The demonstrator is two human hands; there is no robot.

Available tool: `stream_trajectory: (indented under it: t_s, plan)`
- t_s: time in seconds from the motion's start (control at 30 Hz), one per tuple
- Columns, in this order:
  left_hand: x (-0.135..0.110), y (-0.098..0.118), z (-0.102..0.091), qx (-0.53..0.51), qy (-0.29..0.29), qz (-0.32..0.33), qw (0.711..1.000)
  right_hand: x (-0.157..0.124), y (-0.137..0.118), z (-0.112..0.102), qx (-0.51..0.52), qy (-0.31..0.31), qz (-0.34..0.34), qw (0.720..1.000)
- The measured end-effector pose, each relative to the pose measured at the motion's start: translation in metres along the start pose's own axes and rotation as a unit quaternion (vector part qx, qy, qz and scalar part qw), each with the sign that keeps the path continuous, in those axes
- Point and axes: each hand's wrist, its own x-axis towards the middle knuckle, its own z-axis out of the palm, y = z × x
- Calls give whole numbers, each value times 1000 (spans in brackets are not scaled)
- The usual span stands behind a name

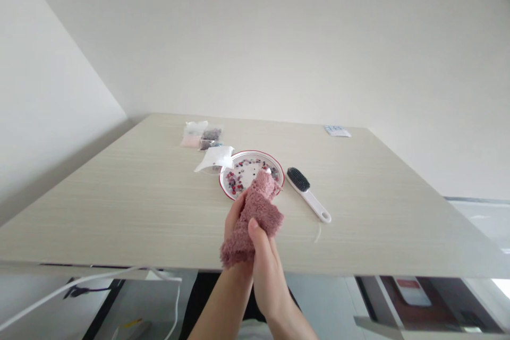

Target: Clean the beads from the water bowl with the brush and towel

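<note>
Both my hands hold a fluffy pink cloth [255, 212] above the near edge of a pale wooden table [139, 207]. My left hand [232, 221] grips the cloth from the left, mostly hidden behind it. My right hand [266, 260] is closed on the cloth's lower right side, thumb up against it. Just beyond the cloth sits a white plate with a red rim [274, 162] that holds several small coloured beads [239, 176]. A white-handled brush with dark bristles [308, 193] lies on the table right of the plate.
A crumpled clear plastic bag [215, 159] lies left of the plate, with small packets of beads [201, 135] behind it. A small blue-and-white card [337, 130] lies at the far right of the table. White cables [79, 281] hang below the front edge.
</note>
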Motion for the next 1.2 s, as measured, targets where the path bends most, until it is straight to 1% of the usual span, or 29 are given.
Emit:
stream_trajectory:
  t_s: [0.1, 0.2, 0.3, 0.37, 0.43, 0.57, 0.67, 0.7, 0.77, 0.83, 0.9, 0.93, 1.0, 1.1, 1.17, 1.2]
  plan:
    - [-3, 0, 3, -11, 9, -28, 1000, -1, 2, -1, 106, -2, 15, 994]
    - [-5, -1, 3, -30, 24, -39, 998, 1, -7, -2, 201, 0, 22, 979]
    - [-4, 2, 3, -64, 70, 4, 995, 5, -21, -5, 270, 24, 1, 963]
    - [-5, 6, 5, -76, 96, 37, 992, 8, -28, -8, 302, 29, -12, 953]
    - [-8, 9, 8, -79, 118, 54, 988, 11, -31, -10, 324, 17, -15, 946]
    - [-14, 17, 11, -96, 146, 63, 983, 15, -31, -13, 342, -27, 4, 939]
    - [-17, 24, 7, -126, 163, 61, 977, 17, -31, -18, 350, -70, 9, 934]
    - [-17, 27, 3, -140, 162, 51, 975, 18, -30, -21, 349, -82, 10, 934]
    - [-18, 34, -7, -169, 128, 22, 977, 21, -30, -28, 335, -93, 21, 937]
    - [-21, 42, -19, -192, 59, 7, 980, 25, -28, -35, 314, -82, 48, 945]
    - [-24, 49, -30, -199, -6, 19, 980, 29, -24, -40, 287, -56, 85, 952]
    - [-25, 53, -34, -196, -23, 30, 980, 30, -21, -41, 271, -45, 104, 956]
    - [-28, 61, -42, -181, -33, 54, 981, 29, -13, -41, 235, -45, 146, 960]
    - [-31, 71, -48, -155, -21, 81, 984, 22, 2, -37, 180, -84, 206, 958]
    - [-33, 76, -50, -141, -9, 93, 986, 18, 13, -37, 135, -99, 227, 959]
    - [-34, 77, -51, -136, -6, 96, 986, 18, 18, -38, 102, -95, 224, 965]
